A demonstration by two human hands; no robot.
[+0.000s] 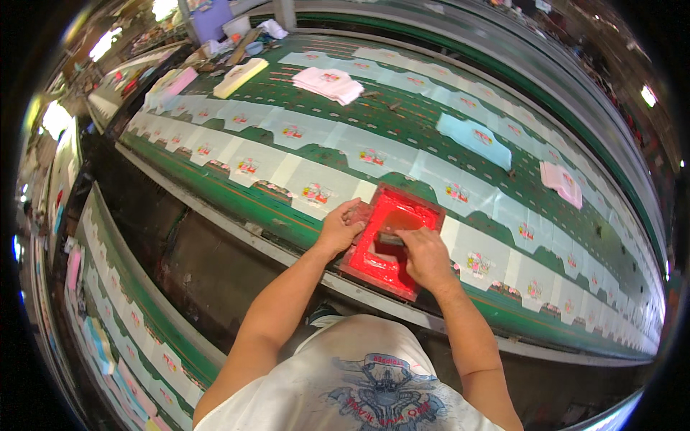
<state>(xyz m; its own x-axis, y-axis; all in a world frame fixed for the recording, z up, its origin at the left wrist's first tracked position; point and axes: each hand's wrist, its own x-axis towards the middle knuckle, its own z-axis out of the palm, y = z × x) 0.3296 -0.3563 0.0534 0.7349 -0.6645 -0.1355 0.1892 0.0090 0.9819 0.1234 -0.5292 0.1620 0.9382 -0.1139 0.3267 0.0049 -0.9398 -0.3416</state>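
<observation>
A screen-printing frame (410,194) with glossy red ink (388,267) around its inner border lies on the near row of pale fabric pieces, at the table's front edge. On its left side my left hand (341,225) is closed around the frame's edge. My right hand (428,257) reaches inside the frame, fingers closed on a small squeegee (390,239) that rests against the mesh. Most of the squeegee's grip is covered by my fingers. Just left of the frame, a white fabric piece (291,188) bears a colourful print.
Rows of printed fabric pieces run along the long green table (338,161). Folded stacks in pink (327,85), yellow (241,77) and blue (474,141) sit farther back. Another printing table (133,309) stands at left, across a dark aisle (194,251). Tubs and rags crowd the far left end.
</observation>
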